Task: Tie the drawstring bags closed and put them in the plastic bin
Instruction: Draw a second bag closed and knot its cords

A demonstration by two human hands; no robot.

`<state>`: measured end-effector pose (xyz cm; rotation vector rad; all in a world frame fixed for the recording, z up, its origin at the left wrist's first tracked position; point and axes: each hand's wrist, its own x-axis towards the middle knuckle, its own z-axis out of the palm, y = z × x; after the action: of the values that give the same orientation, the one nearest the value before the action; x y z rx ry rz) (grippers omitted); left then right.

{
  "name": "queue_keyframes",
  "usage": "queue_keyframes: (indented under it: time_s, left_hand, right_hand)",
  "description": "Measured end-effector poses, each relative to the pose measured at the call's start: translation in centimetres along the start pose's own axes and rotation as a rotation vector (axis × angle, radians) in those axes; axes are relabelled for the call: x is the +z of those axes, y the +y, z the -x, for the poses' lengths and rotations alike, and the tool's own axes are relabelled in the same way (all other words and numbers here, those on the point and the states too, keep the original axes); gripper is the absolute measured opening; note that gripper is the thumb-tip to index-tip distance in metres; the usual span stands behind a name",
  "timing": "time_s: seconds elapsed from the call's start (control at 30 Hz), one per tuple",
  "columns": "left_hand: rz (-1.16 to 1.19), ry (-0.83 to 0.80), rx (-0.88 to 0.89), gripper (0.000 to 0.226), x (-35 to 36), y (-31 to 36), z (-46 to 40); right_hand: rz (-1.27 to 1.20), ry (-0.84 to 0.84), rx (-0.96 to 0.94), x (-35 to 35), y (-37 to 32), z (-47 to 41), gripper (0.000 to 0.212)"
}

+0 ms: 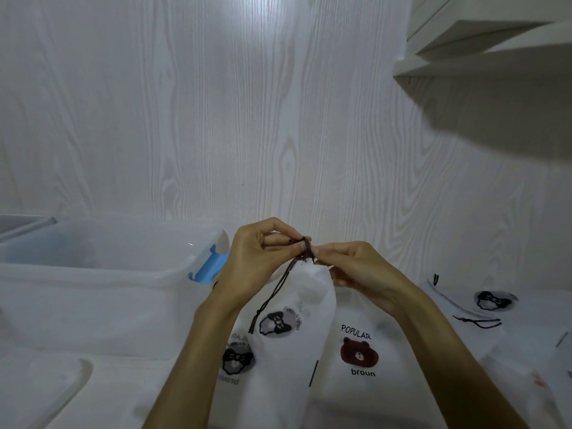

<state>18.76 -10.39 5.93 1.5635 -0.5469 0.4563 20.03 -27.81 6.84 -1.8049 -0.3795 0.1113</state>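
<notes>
- A white wood-grain wall panel [216, 119], its grain running in vertical streaks, rises behind the raised drawstring bag [297, 329].
- A clear plastic bin [102, 274], smooth and round-cornered, stands left of that bag, a blue latch [210, 264] clipped to its near end; its contents are too blurred to tell.
- White shelving [483, 54] juts out above and right of the bag.
- The bag, soft translucent white fabric gathered into a narrow neck, is held upright at centre and carries a round cartoon badge.
- Three more bags can be counted lying flat: a bow-print bag [236, 360] beside the raised one at lower left, a bear-print bag [359, 351] lettered "POPULAR" and "broun" just right of it, and a far bag [492, 305] further right, its cord loose.
- The left hand [257, 261] and right hand [362, 270] meet at the bag's neck, fingertips of each pinching the dark drawstring [305, 244].
- One thin corded strand hangs down the bag's left side to a knotted end.
</notes>
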Motion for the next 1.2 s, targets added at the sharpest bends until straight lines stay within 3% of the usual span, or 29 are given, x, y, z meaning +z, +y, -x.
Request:
queue_keyframes:
  time_s: [0.37, 0.53, 0.73, 0.97, 1.03, 1.13, 1.2]
  left_hand:
    - [-0.015, 0.011, 0.033, 0.010, 0.2, -0.2, -0.1]
    - [-0.095, 0.157, 0.018, 0.012, 0.4, -0.7, -0.1]
    - [-0.232, 0.379, 0.012, 0.010, -0.1, -1.9, -0.3]
    - [-0.359, 0.449, -0.049, 0.008, 0.3, -1.9, -0.4]
    - [-0.347, 0.458, -0.060, 0.008, 0.2, -2.1, -0.5]
    - [-0.323, 0.420, -0.081, 0.008, 0.4, -2.2, -0.5]
    - [-0.318, 0.408, -0.085, 0.007, 0.5, -2.2, -0.6]
  right_hand:
    - [-0.093, -0.041, -0.020, -0.3, 0.1, -0.2, 0.024]
    - [0.164, 0.202, -0.171, 0.1, -0.1, -0.2, 0.008]
    - [0.566, 0.537, -0.351, -0.6, 1.4, -1.2, 0.007]
    - [0.968, 0.659, -0.450, -1.1, 2.4, -1.2, 0.013]
    - [0.723, 0.587, -0.330, -1.0, 2.0, -1.3, 0.014]
    - [-0.142, 0.228, -0.077, -0.9, 0.1, -0.7, 0.015]
    - [-0.504, 0.065, 0.003, -0.8, -0.1, -0.4, 0.014]
